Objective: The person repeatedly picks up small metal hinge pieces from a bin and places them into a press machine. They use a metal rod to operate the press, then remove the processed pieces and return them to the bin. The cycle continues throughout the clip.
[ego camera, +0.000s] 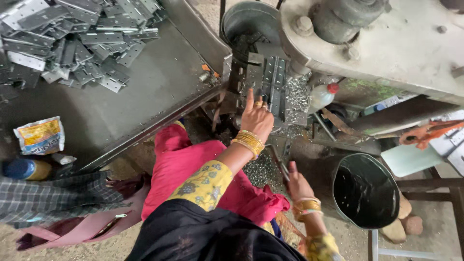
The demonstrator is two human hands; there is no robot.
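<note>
I read this as the loading step at a press: my left hand (256,116) reaches forward onto the machine bed, index finger stretched out and pressing on a grey perforated metal plate (271,79) that lies flat under the big machine head (386,38). The other fingers are curled in; the hand holds nothing that I can see, it only touches the plate's near end. My right hand (296,181) sits lower, closed round a dark lever handle (280,166) beside my knee.

The plate's long axis runs away from me, near end toward my left hand, far end toward the round grey bucket (251,21) behind the bed. I count 2 rows of holes along it. Metal chips (296,96) lie heaped just to its right.

By my judgement the plate is being nudged into register, and the next move calls for that finger to come clear of the tool before the lever is worked.

On the worktop (145,96) to the left, well apart from both hands, a heap of similar hinge plates (82,38) lies in every direction. A black bucket (365,191) stands near my right hand.
</note>
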